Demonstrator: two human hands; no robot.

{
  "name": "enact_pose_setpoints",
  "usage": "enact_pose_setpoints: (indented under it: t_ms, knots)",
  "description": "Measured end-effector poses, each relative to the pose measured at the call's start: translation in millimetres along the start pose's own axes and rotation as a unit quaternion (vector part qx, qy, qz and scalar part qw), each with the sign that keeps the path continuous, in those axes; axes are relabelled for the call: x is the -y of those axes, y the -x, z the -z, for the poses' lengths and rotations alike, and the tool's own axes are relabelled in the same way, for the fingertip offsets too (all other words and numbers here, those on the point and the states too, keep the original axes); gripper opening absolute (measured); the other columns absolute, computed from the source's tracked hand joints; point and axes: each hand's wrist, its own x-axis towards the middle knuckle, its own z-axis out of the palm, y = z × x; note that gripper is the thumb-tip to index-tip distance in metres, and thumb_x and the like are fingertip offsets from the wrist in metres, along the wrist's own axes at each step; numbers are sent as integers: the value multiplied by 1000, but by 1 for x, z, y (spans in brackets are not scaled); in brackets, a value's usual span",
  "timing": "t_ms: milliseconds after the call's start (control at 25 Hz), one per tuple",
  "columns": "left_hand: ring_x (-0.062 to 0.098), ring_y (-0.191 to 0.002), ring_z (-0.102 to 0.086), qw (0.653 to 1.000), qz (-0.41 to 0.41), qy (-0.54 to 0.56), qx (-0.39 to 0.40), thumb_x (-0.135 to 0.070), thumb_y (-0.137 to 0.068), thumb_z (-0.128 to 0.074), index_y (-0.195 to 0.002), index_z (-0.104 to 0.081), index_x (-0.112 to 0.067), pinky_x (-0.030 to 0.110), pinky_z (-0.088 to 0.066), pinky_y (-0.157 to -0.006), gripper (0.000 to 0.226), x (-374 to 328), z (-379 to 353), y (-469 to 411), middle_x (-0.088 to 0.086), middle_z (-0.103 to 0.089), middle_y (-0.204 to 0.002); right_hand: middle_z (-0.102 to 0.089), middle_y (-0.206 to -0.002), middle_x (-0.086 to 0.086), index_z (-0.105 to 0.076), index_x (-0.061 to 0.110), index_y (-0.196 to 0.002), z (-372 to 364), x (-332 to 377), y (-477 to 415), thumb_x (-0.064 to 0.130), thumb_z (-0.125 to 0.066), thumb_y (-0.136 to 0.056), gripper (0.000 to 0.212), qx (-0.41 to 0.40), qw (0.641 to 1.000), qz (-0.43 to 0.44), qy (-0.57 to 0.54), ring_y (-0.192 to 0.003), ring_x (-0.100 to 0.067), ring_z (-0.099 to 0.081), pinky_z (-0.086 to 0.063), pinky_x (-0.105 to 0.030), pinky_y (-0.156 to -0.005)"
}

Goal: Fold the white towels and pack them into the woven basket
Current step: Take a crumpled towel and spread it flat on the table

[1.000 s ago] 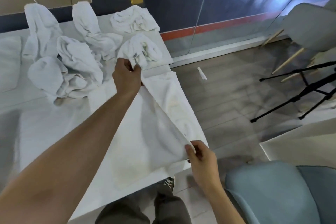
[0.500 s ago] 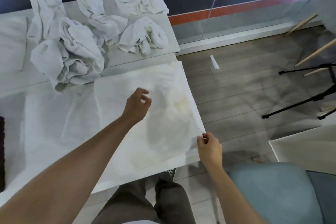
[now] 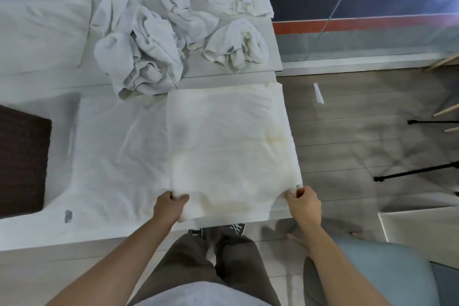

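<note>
Left hand (image 3: 171,206) & right hand (image 3: 301,202) each pinch a near corner of the towel (image 3: 231,146) lying flat on the table (image 3: 37,233) w/ the basket (image 3: 22,161) at left; best keep corners level, carry them straight to the far edge, then smooth.

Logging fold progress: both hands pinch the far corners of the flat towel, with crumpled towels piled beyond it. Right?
Not quite. The head view shows the left hand and right hand pinching the near corners of the flat towel. The crumpled towels do lie beyond it.
</note>
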Motion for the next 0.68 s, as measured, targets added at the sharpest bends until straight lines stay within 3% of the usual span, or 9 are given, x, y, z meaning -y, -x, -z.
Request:
enact_pose_setpoints:
  t_ms: [120,160,240,320,400,480,560,680]
  knots:
    - [33,-93,-67,996,-37,79,37,-25,-93,-67,-100,-61,-3,46,-56,-80,23,1,8,3,16,-68,-101,-61,-95,-10,-49,11,-98,0,10,23,40,-58,-96,31,-50,998,-18,-43,-84,-32,-58,-51,-45,-78]
    - [32,-94,-67,990,-33,122,59,-22,-94,-67,-101,-61,-4,46,-58,-80,21,2,12,5,18,-68,-105,-64,-91,-11,-53,8,-96,-4,15,36,45,-57,-96,36,-36,998,-29,-50,-80,-30,-60,-51,-42,-76]
    - [32,-99,-68,972,-8,210,107,-17,-94,-69,-105,-60,-3,48,-61,-78,20,5,20,11,19,-67,-112,-72,-75,-11,-63,4,-89,-21,25,68,58,-54,-97,55,76,990,-72,-97,-66,-26,-66,-53,-37,-69]
    - [32,-98,-69,953,6,268,139,-11,-93,-69,-107,-60,0,43,-63,-68,20,5,28,18,18,-66,-112,-76,-79,-16,-67,0,-98,-45,32,102,70,-51,-93,72,250,930,-155,-221,-68,-27,-69,-54,-34,-63]
    - [31,-94,-69,943,-2,291,159,-6,-91,-70,-109,-60,2,37,-62,-61,22,2,39,22,18,-66,-112,-76,-100,-20,-63,-1,-118,-66,40,125,66,-56,-93,71,332,826,-201,-409,-90,-32,-70,-57,-38,-72]
    - [31,-92,-69,941,-19,292,170,-5,-90,-70,-110,-60,2,34,-61,-59,24,0,53,25,18,-66,-114,-73,-114,-19,-61,2,-127,-79,46,128,54,-64,-93,62,278,741,-207,-575,-104,-34,-70,-59,-43,-81]
    - [30,-91,-70,944,-31,275,179,-6,-89,-71,-110,-61,1,32,-61,-59,25,1,69,28,17,-66,-114,-72,-109,-15,-64,8,-125,-81,50,119,44,-69,-93,49,188,702,-200,-657,-97,-31,-70,-59,-40,-76]
    - [31,-93,-70,951,-41,244,186,-7,-89,-72,-113,-60,1,32,-61,-60,28,12,91,34,17,-66,-113,-68,-96,-8,-63,12,-114,-74,45,104,30,-69,-96,26,89,729,-194,-650,-78,-23,-65,-56,-28,-51]
